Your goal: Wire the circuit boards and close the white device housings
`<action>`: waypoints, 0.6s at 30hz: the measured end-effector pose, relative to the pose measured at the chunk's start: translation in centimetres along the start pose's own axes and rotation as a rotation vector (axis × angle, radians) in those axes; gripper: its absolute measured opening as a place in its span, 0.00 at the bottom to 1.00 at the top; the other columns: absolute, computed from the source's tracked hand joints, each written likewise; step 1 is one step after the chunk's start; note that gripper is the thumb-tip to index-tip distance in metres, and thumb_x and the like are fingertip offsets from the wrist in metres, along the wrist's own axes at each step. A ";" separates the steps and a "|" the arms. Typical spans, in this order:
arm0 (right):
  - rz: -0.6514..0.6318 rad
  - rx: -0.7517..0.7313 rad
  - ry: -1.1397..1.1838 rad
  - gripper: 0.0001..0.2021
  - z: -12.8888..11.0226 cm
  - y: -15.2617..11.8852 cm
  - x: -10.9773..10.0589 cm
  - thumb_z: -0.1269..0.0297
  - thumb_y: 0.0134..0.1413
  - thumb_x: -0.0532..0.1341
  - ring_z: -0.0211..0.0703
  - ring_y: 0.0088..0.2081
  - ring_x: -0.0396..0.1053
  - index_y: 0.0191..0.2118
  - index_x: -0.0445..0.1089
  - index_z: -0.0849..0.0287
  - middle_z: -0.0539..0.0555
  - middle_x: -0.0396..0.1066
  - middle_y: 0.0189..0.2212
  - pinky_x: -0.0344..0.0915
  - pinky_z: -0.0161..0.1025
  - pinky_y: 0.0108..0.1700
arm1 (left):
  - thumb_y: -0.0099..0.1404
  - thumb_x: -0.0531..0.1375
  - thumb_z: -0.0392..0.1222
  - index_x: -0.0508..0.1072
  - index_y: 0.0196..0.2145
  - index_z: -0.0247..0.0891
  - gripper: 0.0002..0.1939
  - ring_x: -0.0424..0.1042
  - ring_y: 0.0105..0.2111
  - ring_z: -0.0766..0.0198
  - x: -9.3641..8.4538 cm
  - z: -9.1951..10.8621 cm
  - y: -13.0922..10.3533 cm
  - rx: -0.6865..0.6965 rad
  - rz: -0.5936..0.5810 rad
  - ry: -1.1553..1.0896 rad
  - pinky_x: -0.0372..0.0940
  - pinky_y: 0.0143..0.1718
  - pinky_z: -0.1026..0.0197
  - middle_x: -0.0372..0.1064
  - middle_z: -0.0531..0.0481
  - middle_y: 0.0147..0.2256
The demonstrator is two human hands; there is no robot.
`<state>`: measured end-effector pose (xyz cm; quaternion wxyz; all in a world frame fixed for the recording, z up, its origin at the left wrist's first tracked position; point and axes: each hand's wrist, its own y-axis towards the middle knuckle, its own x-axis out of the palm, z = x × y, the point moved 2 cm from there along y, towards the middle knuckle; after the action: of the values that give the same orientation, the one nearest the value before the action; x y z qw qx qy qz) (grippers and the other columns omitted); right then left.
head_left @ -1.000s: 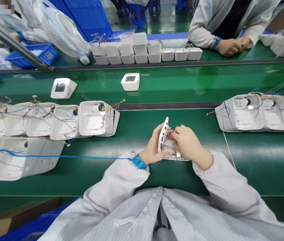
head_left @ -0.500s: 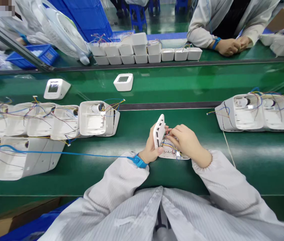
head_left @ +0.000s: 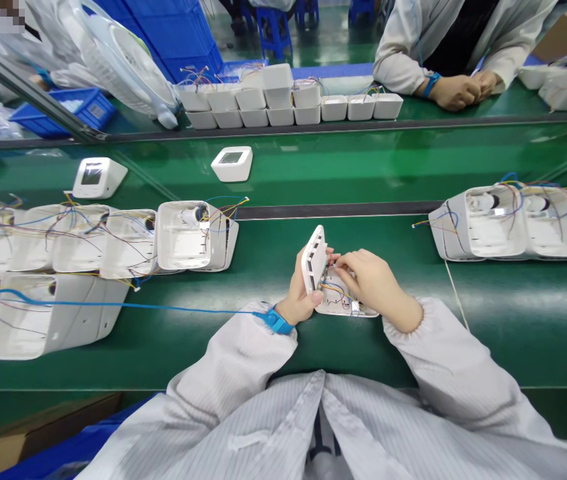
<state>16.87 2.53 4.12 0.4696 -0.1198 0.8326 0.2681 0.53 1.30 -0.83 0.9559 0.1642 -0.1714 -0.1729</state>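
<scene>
Head view: left hand (head_left: 299, 293) center frame, grip pinching white panel (head_left: 315, 261), tilted up beside open white housing (head_left: 332, 308) on green tabletop (head_left: 273, 250). Right hand (head_left: 373, 279) just right, by colored wires (head_left: 335, 289); can't tell if its grip pinches one. Wired cases (head_left: 183, 247) left and right of frame.

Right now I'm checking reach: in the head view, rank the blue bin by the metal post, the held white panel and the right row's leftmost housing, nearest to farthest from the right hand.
1. White panel: just left of the right hand, held in the left hand.
2. Leftmost housing: off to the right.
3. Blue bin: far left, beyond the green belt.
</scene>
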 end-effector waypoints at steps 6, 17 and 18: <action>0.009 -0.030 0.002 0.07 0.0 0.1 0.1 0.64 0.65 0.59 0.43 0.33 0.64 0.35 0.70 0.58 0.52 0.71 0.29 0.59 0.39 0.37 | 0.59 0.62 0.66 0.53 0.64 0.37 0.46 0.57 0.62 0.39 -0.1 0.0 -0.1 -0.016 0.003 0.035 0.54 0.63 0.39 0.54 0.32 0.61; 0.056 -0.043 0.070 0.06 0.1 0.1 0.1 0.65 0.65 0.59 0.43 0.34 0.65 0.36 0.71 0.58 0.52 0.72 0.30 0.62 0.40 0.39 | 0.59 0.62 0.65 0.53 0.64 0.37 0.45 0.60 0.61 0.40 -0.1 0.3 0.0 -0.024 -0.030 0.034 0.55 0.62 0.39 0.54 0.32 0.61; 0.062 -0.050 0.078 0.06 0.2 0.1 0.1 0.65 0.65 0.59 0.43 0.34 0.65 0.36 0.71 0.58 0.52 0.72 0.30 0.62 0.40 0.39 | 0.59 0.62 0.65 0.53 0.64 0.37 0.45 0.60 0.61 0.40 -0.1 0.3 0.0 -0.028 -0.032 0.034 0.55 0.62 0.40 0.55 0.33 0.61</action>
<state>16.91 2.70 3.99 0.4250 -0.1159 0.8467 0.2984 0.34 1.25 -0.57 0.9580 0.1566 -0.1504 -0.1875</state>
